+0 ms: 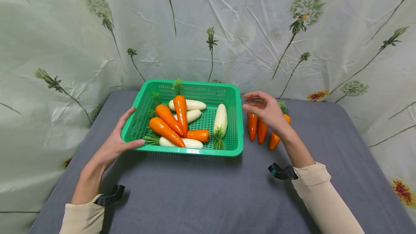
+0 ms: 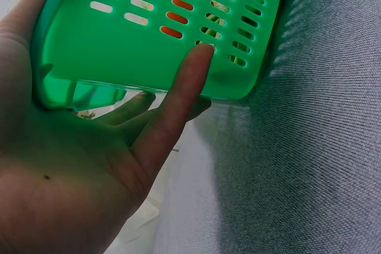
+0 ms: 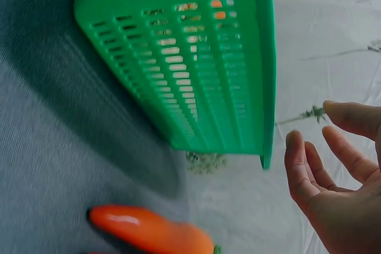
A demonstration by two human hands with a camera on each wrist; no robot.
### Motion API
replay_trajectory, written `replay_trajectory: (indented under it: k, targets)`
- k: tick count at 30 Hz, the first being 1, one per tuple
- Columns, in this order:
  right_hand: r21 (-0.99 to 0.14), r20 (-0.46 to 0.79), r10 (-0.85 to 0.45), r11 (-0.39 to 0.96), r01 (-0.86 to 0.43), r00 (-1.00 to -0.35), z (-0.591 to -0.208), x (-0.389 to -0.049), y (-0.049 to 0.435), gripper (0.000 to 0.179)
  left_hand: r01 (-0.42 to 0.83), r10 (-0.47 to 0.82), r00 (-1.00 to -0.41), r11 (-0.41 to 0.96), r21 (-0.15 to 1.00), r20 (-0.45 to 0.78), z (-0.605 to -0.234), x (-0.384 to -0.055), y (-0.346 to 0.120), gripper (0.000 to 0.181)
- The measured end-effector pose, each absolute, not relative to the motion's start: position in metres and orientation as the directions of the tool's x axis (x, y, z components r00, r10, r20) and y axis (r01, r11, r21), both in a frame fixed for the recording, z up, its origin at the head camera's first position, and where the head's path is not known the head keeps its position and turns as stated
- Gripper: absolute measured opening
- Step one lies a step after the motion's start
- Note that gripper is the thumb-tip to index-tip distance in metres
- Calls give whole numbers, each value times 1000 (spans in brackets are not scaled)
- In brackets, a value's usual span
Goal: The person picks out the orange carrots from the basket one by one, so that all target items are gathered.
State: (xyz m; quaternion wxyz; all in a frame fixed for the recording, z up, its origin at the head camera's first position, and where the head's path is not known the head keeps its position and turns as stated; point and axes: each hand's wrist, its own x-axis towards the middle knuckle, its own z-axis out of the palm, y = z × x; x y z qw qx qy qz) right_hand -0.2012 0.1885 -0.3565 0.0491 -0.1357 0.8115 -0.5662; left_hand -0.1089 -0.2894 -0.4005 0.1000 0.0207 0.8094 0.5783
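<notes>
A green plastic basket (image 1: 194, 152) holds several orange carrots (image 1: 169, 120) and several white radishes (image 1: 221, 118), some with green leafy tops. At its left front corner, my left hand (image 1: 113, 145) holds the basket, thumb at the front rim and fingers along the left side. The left wrist view shows a fingertip against the slotted wall (image 2: 119, 46). Just right of the basket hovers my right hand (image 1: 268, 111), its fingers loosely bent, holding nothing. Under and beside that hand lie three loose carrots (image 1: 252, 127), partly covered by it.
A grey cloth (image 1: 201, 198) covers the table. Behind and at both sides hangs a pale curtain (image 1: 182, 46) printed with dandelions. Each wrist wears a black camera band (image 1: 112, 196).
</notes>
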Motion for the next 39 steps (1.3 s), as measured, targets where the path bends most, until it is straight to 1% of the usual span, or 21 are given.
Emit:
replay_trajectory:
  k: [10,18,24,31,39]
  targets:
    - [-934,44,-344,320,-161,-938,-355,-203,163,44,-79,152,-979,324,943,-134,-400,-108,-290,105]
    - [-934,69,-397,297,-199,-915,-357,-204,145,40,-79,146,-980,334,939,-135,-400,-108,-290,105]
    - [-946,66,-428,262,-194,-901,-358,-206,131,43,-81,148,-980,328,941,-136,-400,-109,-289,105]
    - [-942,63,-457,267,-204,-887,-358,-205,116,45,-86,149,-979,322,943,-140,-399,-109,-288,105]
    - [-957,27,-491,240,-165,-871,-361,-207,96,43,-89,147,-979,319,944,-142,-400,-109,-289,105]
